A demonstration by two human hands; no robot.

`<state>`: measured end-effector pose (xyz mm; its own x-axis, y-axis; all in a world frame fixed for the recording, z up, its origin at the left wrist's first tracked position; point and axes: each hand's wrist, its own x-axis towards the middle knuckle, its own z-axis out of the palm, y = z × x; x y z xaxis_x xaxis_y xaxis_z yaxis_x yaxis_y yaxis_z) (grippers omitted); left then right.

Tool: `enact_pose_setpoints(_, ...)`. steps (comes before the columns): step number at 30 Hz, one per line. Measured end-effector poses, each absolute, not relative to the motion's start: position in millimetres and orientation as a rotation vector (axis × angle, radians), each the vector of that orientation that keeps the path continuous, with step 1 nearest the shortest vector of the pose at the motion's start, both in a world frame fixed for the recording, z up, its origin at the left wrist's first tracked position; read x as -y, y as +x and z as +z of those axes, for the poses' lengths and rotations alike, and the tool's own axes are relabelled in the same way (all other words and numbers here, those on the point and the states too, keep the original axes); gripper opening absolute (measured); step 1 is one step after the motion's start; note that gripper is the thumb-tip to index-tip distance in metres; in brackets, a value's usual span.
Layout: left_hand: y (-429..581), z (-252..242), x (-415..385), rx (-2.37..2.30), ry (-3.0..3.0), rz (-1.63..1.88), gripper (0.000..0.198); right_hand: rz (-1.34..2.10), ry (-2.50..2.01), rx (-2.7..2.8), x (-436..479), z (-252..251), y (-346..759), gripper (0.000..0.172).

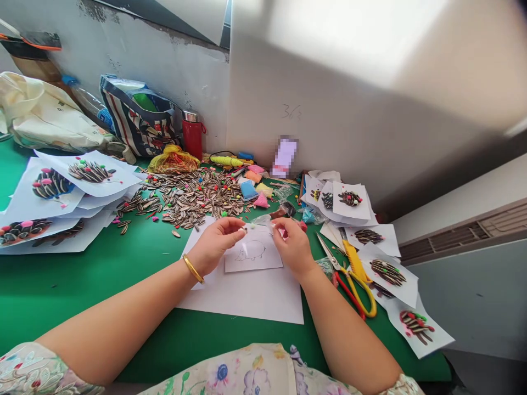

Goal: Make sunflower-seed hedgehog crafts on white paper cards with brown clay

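Card (pixel 254 251): small, white, flat paper; thin-line spiny-animal outline, pointed snout. Lies on larger smooth white paper (pixel 251 304), green tabletop (pixel 135 285), between both hands, just nearer the wearer than the fingertips. Left hand (pixel 218 241), right hand (pixel 294 246): thumbs near fingers; grip unclear. Beyond: striped, pointed seeds (pixel 201 197), heaped.

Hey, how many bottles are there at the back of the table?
2: a red bottle just right of the striped bag, and a clear, blue-capped bottle between that bag and the white bag. More could be hidden behind the bags.
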<state>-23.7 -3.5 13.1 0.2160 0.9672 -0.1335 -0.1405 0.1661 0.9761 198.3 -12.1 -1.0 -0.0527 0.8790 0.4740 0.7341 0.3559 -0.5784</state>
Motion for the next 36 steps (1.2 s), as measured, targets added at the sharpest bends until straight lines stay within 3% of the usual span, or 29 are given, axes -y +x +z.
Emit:
enact_pose_setpoints(5, -27.9, 14.3, 3.6, -1.061, 1.250, 1.151, 0.036, 0.346, -1.255, 1.858, 25.3, 0.2, 184.0, 0.025)
enact_pose_setpoints(11, -26.6, 11.8, 5.7, -1.079, 1.422, 1.101, 0.035, 0.375, -1.148, 1.903, 28.8, 1.7, 179.0, 0.026)
enact_pose_setpoints(20, -23.6, 14.7, 5.0, -1.056, 1.208, 1.023, 0.033, 0.499, -1.125, 1.845, 26.0, 0.1, 178.9, 0.027)
enact_pose_setpoints(32, -24.2, 7.3, 8.2, -1.153, 1.593, 0.952, 0.036, 0.657, -1.192, 1.859, 27.9, -3.8, 174.8, 0.027)
enact_pose_setpoints(36, -23.9, 7.5, 9.9, -1.109, 1.776, 1.039, 0.025, 0.683, -1.162, 1.897, 29.8, -3.0, 171.6, 0.025)
